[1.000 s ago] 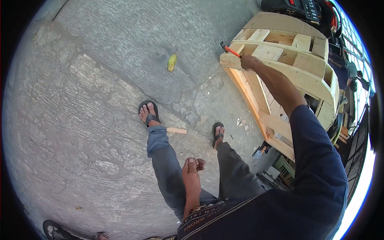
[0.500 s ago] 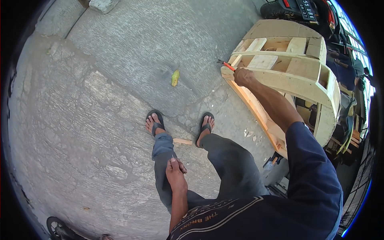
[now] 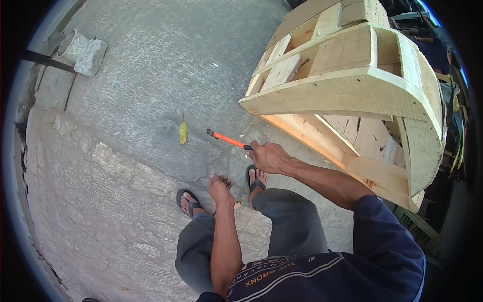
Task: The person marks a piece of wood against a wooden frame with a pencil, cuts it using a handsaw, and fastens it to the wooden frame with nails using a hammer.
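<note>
My right hand (image 3: 266,157) is closed round a hammer (image 3: 230,140) with an orange shaft and dark head, held out over the concrete, left of a pale wooden structure (image 3: 337,88) with curved panels and open compartments. Just below and left of it, my left hand (image 3: 220,189) has its fingertips bunched together above my sandalled feet (image 3: 188,201); what they pinch is too small to make out. A yellow-green leaf or pod (image 3: 182,132) lies on the concrete left of the hammer's head.
At the upper left a pale bucket-like object (image 3: 70,44) and a rough block (image 3: 90,58) sit beside a dark bar (image 3: 43,59). A small wood scrap (image 3: 237,205) lies between my feet. Dark clutter (image 3: 455,131) crowds the right side behind the wooden structure.
My right hand and hammer have come down and left, away from the wooden structure's corner. My left hand has moved forward, nearer the right one. The view has shifted, bringing the structure larger.
</note>
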A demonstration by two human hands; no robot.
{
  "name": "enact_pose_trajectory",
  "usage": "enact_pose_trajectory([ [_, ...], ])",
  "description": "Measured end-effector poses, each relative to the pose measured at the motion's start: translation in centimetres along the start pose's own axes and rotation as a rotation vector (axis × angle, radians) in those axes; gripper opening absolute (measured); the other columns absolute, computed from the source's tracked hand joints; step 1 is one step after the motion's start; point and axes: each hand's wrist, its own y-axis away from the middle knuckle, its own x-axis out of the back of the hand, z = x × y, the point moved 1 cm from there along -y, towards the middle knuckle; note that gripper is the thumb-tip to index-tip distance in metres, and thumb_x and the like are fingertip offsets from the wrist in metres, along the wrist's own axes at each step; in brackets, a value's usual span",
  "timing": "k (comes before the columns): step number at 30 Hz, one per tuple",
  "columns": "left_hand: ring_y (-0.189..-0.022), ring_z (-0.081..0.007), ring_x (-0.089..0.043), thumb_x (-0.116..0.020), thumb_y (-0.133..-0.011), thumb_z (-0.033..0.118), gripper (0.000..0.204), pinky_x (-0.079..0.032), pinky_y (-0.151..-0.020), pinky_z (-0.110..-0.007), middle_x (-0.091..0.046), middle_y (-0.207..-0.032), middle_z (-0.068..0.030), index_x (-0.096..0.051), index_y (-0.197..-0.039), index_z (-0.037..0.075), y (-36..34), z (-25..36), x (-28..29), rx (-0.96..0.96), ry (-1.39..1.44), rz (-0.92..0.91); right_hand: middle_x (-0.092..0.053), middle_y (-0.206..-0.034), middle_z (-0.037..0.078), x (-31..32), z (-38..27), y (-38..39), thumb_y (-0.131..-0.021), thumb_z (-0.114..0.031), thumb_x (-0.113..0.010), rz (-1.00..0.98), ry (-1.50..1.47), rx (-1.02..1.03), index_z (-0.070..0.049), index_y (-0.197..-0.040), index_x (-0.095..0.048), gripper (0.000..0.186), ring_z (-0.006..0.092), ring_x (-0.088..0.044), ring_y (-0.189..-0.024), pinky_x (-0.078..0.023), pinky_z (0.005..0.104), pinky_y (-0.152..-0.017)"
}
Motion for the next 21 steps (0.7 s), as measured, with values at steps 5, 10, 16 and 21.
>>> enact_pose_trajectory([
  [5, -0.08, -0.0203, -0.061, -0.033, -0.11, 0.029, 0.03, -0.051, -0.069, -0.035, -0.062, -0.093, -0.0102, -0.05, -0.104, 0.006, -8.6, -4.1, -8.1, -0.104, 0.002, -0.24, -0.064, -0.067, 0.028, 1.1, 2.6, -2.1, -0.104, -0.034, -0.052, 0.18, 0.17, 0.024, 0.004, -0.104, -0.054, 0.038, 0.0501, -0.065, -0.063, -0.049, 0.0585, -0.059],
  [10, -0.102, -0.0245, -0.06, -0.028, -0.109, 0.03, 0.034, -0.05, -0.086, -0.043, -0.061, -0.114, -0.0153, -0.048, -0.115, 0.003, -17.7, -1.6, -14.1, -0.27, 0.153, -0.307, -0.061, -0.062, 0.028, 5.2, -3.8, -5.6, -0.104, -0.031, -0.051, 0.361, 0.269, 0.052, 0.003, -0.106, -0.052, 0.035, 0.0489, -0.063, -0.059, -0.045, 0.0599, -0.055],
  [16, -0.1, -0.0224, -0.057, -0.027, -0.107, 0.028, 0.032, -0.048, -0.084, -0.041, -0.059, -0.112, -0.0126, -0.047, -0.113, 0.004, -18.2, -0.3, -16.5, -0.112, 0.251, -0.348, -0.066, -0.066, 0.02, 4.1, -3.0, -9.6, -0.102, -0.027, -0.052, 0.38, 0.633, -0.177, -0.002, -0.108, -0.059, 0.027, 0.0415, -0.068, -0.06, -0.053, 0.0505, -0.054],
  [21, -0.086, -0.0189, -0.055, -0.029, -0.105, 0.028, 0.027, -0.048, -0.077, -0.036, -0.057, -0.099, -0.008, -0.047, -0.106, 0.008, -20.4, -1.0, -13.0, 0.103, 0.373, -0.178, -0.068, -0.081, 0.024, 2.8, -4.0, -12.1, -0.105, -0.036, -0.044, -0.133, 0.837, -0.278, 0.0, -0.117, -0.061, 0.041, 0.0424, -0.07, -0.08, -0.051, 0.0564, -0.075],
])
